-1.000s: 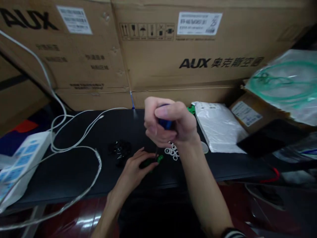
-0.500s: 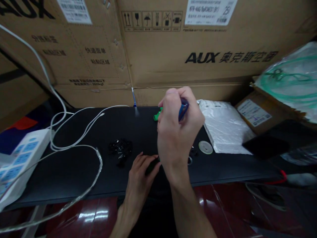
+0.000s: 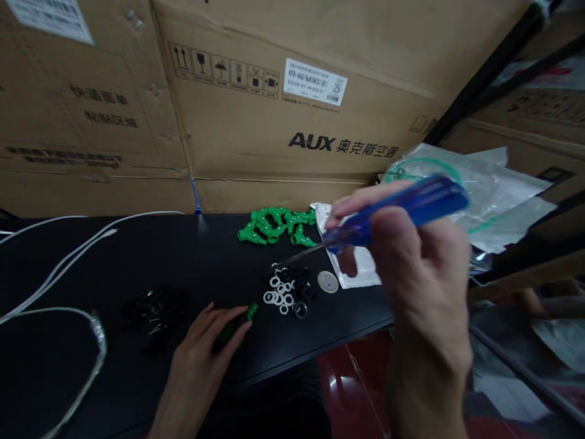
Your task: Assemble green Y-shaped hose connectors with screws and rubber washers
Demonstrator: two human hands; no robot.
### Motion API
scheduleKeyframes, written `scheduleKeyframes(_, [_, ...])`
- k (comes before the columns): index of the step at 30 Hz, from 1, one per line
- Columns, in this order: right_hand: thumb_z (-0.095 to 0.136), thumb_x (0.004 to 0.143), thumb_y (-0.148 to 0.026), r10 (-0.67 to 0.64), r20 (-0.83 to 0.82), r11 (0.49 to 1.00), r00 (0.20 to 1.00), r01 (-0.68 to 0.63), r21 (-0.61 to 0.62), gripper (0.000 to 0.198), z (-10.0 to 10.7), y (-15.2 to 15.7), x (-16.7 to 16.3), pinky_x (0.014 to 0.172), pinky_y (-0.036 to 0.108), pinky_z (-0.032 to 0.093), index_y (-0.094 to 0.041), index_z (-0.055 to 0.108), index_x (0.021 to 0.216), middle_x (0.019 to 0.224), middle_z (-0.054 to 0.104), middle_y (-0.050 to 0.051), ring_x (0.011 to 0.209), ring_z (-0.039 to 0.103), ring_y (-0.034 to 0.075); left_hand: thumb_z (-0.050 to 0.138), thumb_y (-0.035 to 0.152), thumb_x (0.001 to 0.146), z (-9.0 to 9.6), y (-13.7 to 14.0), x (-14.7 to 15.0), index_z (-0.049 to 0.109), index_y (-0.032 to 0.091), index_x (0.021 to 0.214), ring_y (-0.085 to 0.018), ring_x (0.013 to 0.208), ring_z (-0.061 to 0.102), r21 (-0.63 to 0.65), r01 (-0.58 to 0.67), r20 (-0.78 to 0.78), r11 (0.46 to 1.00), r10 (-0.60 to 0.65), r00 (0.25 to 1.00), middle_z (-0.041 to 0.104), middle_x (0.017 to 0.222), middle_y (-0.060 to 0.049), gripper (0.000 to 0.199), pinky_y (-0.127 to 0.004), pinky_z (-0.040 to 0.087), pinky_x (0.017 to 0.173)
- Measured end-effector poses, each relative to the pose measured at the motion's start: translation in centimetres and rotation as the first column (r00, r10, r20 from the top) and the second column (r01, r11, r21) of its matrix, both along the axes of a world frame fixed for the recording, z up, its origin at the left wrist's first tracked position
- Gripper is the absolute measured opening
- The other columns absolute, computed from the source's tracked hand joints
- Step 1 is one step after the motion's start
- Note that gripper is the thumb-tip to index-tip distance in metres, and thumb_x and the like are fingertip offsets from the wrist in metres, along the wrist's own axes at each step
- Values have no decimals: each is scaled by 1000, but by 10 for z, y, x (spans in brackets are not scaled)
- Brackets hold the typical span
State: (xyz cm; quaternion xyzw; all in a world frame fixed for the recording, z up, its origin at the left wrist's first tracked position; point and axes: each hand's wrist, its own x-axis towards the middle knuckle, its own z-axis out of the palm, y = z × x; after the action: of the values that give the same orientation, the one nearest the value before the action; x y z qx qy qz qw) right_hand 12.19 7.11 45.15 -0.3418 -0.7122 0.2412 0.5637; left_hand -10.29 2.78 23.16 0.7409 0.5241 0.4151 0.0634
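My right hand (image 3: pixel 411 262), raised above the table's right part, is wrapped round the blue handle of a screwdriver (image 3: pixel 425 201). Its thin shaft, partly blurred, points down and left toward white ring washers (image 3: pixel 278 299) and black rings (image 3: pixel 302 292). My left hand (image 3: pixel 205 341) rests low over the table with its fingers closed round a green plastic fitting (image 3: pixel 252 311). Only the fitting's end shows beyond the fingertips; the rest is shaded or covered. Behind the washers lies a pile of similar green fittings (image 3: pixel 274 225).
Small black parts and screws (image 3: pixel 155 311) are heaped left of my left hand on the black table (image 3: pixel 219 262). A round disc (image 3: pixel 328 281) lies beside a white package (image 3: pixel 359 268). White cables (image 3: pixel 59 262) cross the left side. A large carton (image 3: pixel 256 140) stands behind.
My right hand with the screwdriver has moved right, away from my left hand. The view has swung right, bringing the washers and green fittings into sight. My left hand still holds the fitting.
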Motion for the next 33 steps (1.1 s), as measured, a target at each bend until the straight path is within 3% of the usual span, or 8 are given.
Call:
scheduleKeyframes(2, [65,99,-36,-68,138,997,988,62,45,14,-12,-5,41,68,30,58,-25,73,103,105,71,3,79,69,17,55,51,101,4,1,2,67,31,120,-25,107,76,-3,26,40,1000,-25,999,79,111,0,31,-55,58,105])
scheduleKeyframes(5, [66,97,-24,-171,511,985,843,151,81,23,-58,-5,105,107,40,53,-27,67,120,125,71,7,122,66,25,59,48,100,12,0,5,66,28,122,-23,107,75,-4,24,92,1000,-24,995,78,114,-2,30,-53,55,110])
scheduleKeyframes(8, [54,101,-19,-251,742,968,622,182,175,33,-123,2,157,105,41,56,-24,57,133,144,61,15,130,63,26,60,45,100,19,-4,8,64,28,128,-25,120,69,-37,-36,103,999,39,994,73,126,-5,33,-52,54,110])
scheduleKeyframes(13, [46,99,-16,-229,789,967,569,223,120,36,-194,7,193,102,48,59,-19,60,132,144,60,22,129,65,33,66,35,98,27,-16,9,64,28,127,-25,122,65,-45,-87,48,995,89,995,68,129,-6,30,-49,56,106])
scheduleKeyframes(20, [56,98,-32,-184,789,961,586,276,19,40,-200,-3,178,116,53,47,-21,62,136,156,51,16,137,58,35,71,33,95,35,-26,6,57,27,136,-27,133,54,-136,-83,-121,987,66,990,62,137,-7,44,-52,47,114])
scheduleKeyframes(26, [56,98,-33,-251,741,947,622,317,55,41,-205,-10,173,113,54,51,-24,60,138,158,49,15,133,60,38,71,37,95,41,-24,4,55,26,138,-27,136,51,-204,-81,-219,976,35,975,61,141,-7,47,-51,44,114])
scheduleKeyframes(30, [61,95,-27,-382,687,914,617,364,181,33,-179,-23,156,109,49,54,-31,65,128,146,60,16,125,66,38,71,36,95,46,-16,8,57,26,136,-27,132,53,-180,-61,-278,982,8,960,66,135,-5,45,-48,45,109])
scheduleKeyframes(33, [60,91,-15,-386,610,922,692,261,287,21,-140,-40,115,87,43,63,-25,67,107,111,73,12,98,75,29,69,34,96,45,-9,12,59,26,134,-27,125,57,-144,-38,-309,989,-8,951,69,130,-5,40,-46,46,102])
